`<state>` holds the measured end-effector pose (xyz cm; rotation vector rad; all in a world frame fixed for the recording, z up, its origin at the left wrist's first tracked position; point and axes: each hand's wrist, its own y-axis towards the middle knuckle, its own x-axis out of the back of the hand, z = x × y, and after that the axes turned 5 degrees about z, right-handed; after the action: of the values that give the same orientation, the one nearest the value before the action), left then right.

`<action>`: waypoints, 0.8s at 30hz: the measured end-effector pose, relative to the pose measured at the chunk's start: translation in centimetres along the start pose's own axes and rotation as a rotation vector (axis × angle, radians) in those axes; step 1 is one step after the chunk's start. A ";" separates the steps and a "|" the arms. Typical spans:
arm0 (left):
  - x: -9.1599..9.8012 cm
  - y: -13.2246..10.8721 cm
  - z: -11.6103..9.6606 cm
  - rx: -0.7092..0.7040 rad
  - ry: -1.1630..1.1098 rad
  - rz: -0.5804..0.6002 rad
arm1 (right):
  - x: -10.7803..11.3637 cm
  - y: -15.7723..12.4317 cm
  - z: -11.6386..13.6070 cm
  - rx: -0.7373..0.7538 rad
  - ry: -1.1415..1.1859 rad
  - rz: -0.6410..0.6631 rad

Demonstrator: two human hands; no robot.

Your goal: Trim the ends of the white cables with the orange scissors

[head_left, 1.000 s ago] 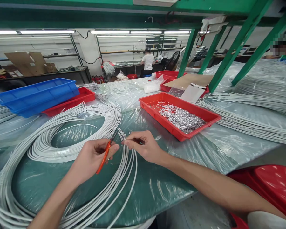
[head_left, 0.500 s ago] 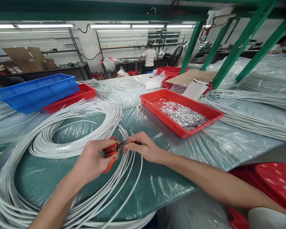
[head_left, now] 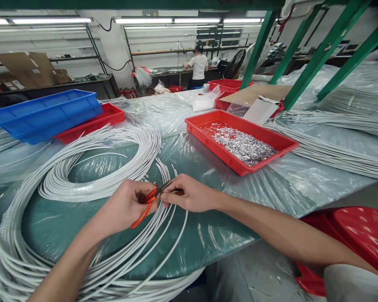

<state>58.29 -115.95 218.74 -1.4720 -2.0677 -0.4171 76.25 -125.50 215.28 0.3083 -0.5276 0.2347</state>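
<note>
My left hand [head_left: 130, 205] is closed on the handles of orange-handled scissors [head_left: 149, 199]. Their dark blades stand apart and point right, toward the fingers of my right hand [head_left: 189, 193]. Those fingers are pinched together at the blades; whatever they grip is too small or hidden to make out. Under both hands runs a bundle of white cables [head_left: 160, 226], its loose ends fanning out just beyond the fingers. A large coil of white cables [head_left: 97, 191] lies left of the hands on the plastic-covered table [head_left: 214, 235].
A red tray [head_left: 208, 144] holds small silvery pieces behind my right hand. A blue tray [head_left: 47, 121] rests on another red tray [head_left: 110, 117] at left. More cables [head_left: 330, 155] lie right, near green posts [head_left: 327, 54]. A red stool [head_left: 362, 230] stands lower right. Far back, a person [head_left: 198, 65] stands.
The scissor blades, together before, are now apart. The handles have swung lower left in my left hand. My right hand stays pinched near the blades, and the view has tilted slightly down.
</note>
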 end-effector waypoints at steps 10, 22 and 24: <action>0.8 0.2 -0.1 0.127 -0.237 0.044 | 0.3 0.0 -0.1 0.136 -0.037 -0.055; 0.0 0.1 -0.2 -0.115 -0.105 -0.343 | 0.1 0.7 -0.8 -0.045 0.706 0.001; -0.2 0.2 -0.1 -0.125 -0.097 -0.321 | -0.2 0.6 -0.8 -0.056 0.833 0.044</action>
<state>58.54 -116.11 218.67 -1.2489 -2.4039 -0.6199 76.28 -124.67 214.68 0.1224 0.2819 0.3632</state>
